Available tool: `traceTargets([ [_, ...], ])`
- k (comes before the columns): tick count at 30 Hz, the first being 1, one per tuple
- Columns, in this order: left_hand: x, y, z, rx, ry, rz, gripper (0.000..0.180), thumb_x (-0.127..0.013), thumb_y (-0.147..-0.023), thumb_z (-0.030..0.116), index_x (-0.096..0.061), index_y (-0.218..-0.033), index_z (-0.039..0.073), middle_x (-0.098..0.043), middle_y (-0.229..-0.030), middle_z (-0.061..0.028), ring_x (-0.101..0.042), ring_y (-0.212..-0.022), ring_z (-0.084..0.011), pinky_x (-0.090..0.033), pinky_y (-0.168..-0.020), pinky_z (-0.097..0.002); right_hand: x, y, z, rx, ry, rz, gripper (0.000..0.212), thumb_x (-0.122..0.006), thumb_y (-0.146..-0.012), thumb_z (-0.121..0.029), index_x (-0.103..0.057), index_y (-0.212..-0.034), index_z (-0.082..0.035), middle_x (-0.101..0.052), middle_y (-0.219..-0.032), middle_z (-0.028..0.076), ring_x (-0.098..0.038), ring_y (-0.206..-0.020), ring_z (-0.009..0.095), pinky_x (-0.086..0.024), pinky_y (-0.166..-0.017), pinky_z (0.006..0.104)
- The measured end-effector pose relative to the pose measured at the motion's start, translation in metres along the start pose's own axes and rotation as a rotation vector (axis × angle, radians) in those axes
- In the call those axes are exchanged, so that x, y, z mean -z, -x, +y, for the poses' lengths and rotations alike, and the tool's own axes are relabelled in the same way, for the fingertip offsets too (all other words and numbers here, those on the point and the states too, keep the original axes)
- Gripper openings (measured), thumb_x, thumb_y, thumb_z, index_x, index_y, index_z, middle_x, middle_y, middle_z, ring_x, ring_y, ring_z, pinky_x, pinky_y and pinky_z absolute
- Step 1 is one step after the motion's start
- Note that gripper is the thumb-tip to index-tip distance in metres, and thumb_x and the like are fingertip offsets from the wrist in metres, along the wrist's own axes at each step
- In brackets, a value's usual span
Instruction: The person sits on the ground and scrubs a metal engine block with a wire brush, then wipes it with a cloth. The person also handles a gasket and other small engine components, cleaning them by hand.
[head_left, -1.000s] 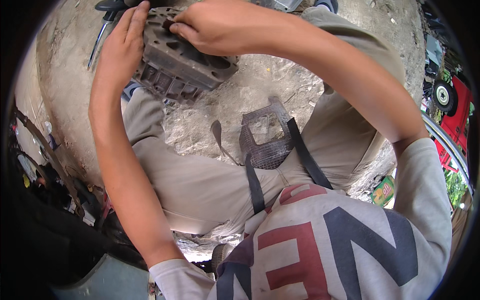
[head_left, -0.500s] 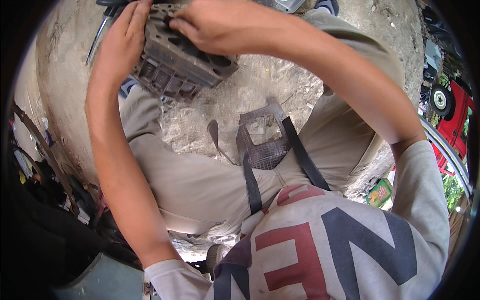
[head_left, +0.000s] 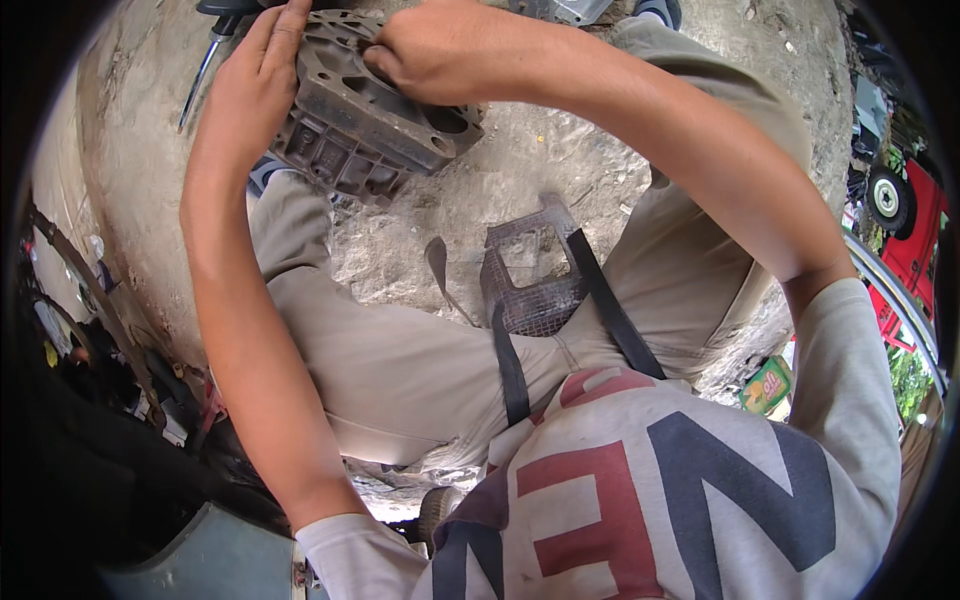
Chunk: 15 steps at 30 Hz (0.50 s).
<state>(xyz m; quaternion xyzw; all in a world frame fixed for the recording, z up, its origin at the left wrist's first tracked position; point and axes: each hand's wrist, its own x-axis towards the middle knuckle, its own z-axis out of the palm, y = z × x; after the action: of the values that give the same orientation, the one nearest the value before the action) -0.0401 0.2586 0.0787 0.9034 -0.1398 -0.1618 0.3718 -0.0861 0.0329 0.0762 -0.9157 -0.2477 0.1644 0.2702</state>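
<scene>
A dark, worn engine block with round bores in its top face is in front of me at the top of the view. Against its left side rests my left hand, its fingers held together along the edge and gripping the block. My right hand is over the top face, fingers curled down by one of the bores. Anything small pinched in those fingers is hidden by the hand.
Left of the block, a tool with a dark handle and shiny shaft lies on the rough concrete floor. Between my legs are a brown mesh-patterned frame and dark straps. A green box is at the right; a red vehicle stands beyond.
The view has shifted slightly. My right hand has moved a little over the block's top face with its fingers still curled. My left hand keeps its place on the block's side.
</scene>
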Motion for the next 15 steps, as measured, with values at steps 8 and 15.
traceTargets([
  [8,0.0,-0.005,-0.002,-0.036,-0.022,-0.006,0.048,-0.043,-0.113,0.038,-0.059,-0.141,0.002,-0.065,-0.134,-0.0104,-0.058,-0.127,-0.0193,-0.039,-0.11,-0.0279,0.008,0.004,0.007,-0.035,-0.235,0.052,0.039,-0.047,-0.103,-0.022,-0.07,-0.088,0.005,-0.068,-0.086,0.034,-0.068,-0.086,0.051,-0.055,-0.08,0.0551],
  [15,0.002,-0.005,-0.002,-0.008,-0.004,-0.033,0.048,-0.044,-0.112,0.038,-0.058,-0.141,0.003,-0.065,-0.133,-0.0101,-0.059,-0.124,-0.0193,-0.04,-0.108,-0.0279,0.022,0.007,0.003,-0.04,-0.253,-0.018,0.037,-0.049,-0.101,-0.02,-0.07,-0.089,0.007,-0.068,-0.086,0.034,-0.069,-0.085,0.05,-0.055,-0.08,0.0554],
])
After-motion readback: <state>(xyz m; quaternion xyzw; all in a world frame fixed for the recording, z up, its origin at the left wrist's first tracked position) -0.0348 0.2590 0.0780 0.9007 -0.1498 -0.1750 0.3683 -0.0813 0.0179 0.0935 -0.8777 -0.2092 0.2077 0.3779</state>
